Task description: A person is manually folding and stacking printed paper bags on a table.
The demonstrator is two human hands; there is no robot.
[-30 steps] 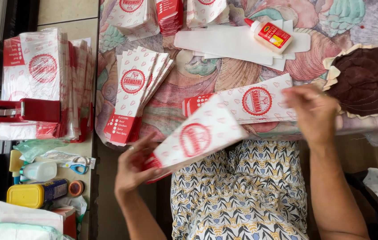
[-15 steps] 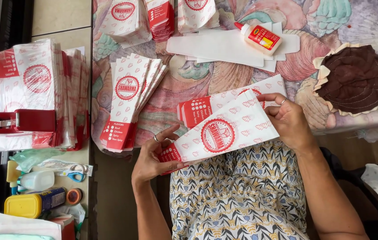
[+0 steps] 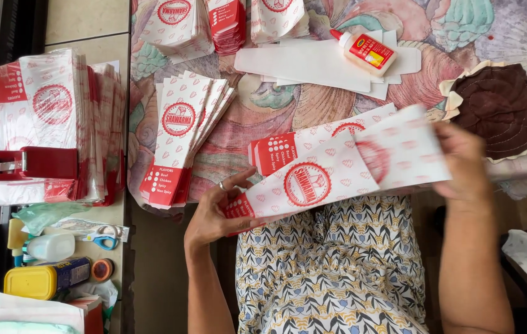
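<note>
While the left hand (image 3: 214, 213) pinches the red end of a paper sleeve (image 3: 337, 173) between thumb and fingers, the right hand (image 3: 461, 164), blurred, grips its far white end; the sleeve hangs over the tabletop's (image 3: 276, 111) near edge, above the lap. A second sleeve (image 3: 313, 139) lies just behind it on the tabletop. A fanned stack (image 3: 180, 139) sits near the left edge, a glue bottle (image 3: 365, 51) on white sheets (image 3: 306, 62) toward the far edge, and a brown mat (image 3: 498, 108) at the right.
</note>
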